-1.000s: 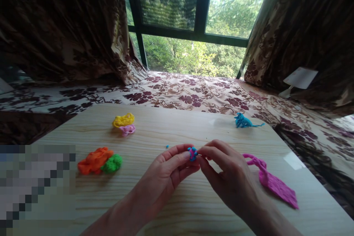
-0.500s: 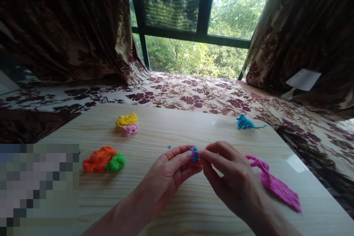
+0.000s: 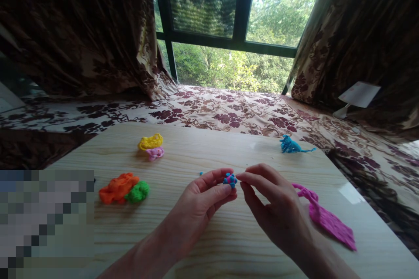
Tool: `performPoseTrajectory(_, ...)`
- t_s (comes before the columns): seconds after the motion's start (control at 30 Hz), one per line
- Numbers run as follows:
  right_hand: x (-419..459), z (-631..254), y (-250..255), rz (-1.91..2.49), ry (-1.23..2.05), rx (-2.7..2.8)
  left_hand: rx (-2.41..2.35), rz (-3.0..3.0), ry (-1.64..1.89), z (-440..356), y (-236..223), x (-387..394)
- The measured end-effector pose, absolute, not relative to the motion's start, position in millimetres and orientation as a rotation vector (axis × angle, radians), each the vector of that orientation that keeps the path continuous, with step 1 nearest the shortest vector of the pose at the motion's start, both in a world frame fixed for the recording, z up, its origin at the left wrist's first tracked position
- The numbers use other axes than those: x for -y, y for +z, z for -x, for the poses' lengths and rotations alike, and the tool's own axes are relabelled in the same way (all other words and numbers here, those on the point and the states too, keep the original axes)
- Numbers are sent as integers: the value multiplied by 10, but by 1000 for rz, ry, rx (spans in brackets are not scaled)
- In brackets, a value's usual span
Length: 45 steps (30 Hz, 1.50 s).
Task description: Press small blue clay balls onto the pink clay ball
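Between the thumb and fingers of my left hand (image 3: 206,198) is a small ball of modelling clay (image 3: 230,180), blue lumps with pink between them. My right hand (image 3: 273,198) is just to its right, index fingertip close to the ball's side. Its thumb and index finger are a little apart, and I see nothing held there. A tiny blue clay bit (image 3: 200,173) lies on the table just beyond my left hand. To the right, partly behind my right hand, is a flat magenta clay strip (image 3: 332,224) with a looped end.
On the pale wooden table (image 3: 209,144) are yellow clay (image 3: 150,141), light pink clay (image 3: 155,153), orange clay (image 3: 118,188) and green clay (image 3: 137,192) to the left. Stringy blue clay (image 3: 290,144) lies far right. A small lamp (image 3: 359,94) stands on the flowered cloth beyond.
The ball has been turned in my left hand, showing more of its pink, and my left thumb sits lower on it. My right fingertips have drawn slightly away and parted.
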State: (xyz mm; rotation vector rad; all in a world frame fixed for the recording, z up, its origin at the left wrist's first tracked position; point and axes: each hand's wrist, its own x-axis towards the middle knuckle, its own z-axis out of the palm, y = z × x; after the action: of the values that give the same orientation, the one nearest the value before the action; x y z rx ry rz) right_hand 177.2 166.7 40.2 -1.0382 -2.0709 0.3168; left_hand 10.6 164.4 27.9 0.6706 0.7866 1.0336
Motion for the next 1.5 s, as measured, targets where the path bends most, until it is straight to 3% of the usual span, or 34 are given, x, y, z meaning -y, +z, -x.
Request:
performPoseTrajectory(0.93, -1662, -1727, 388, 985, 342, 2149, -929, -1057, 1002, -118, 269, -1635)
performPoseTrajectory(1.5, -1670, -1759, 385, 996, 309, 2067, -745, -684, 983, -85, 303, -1639)
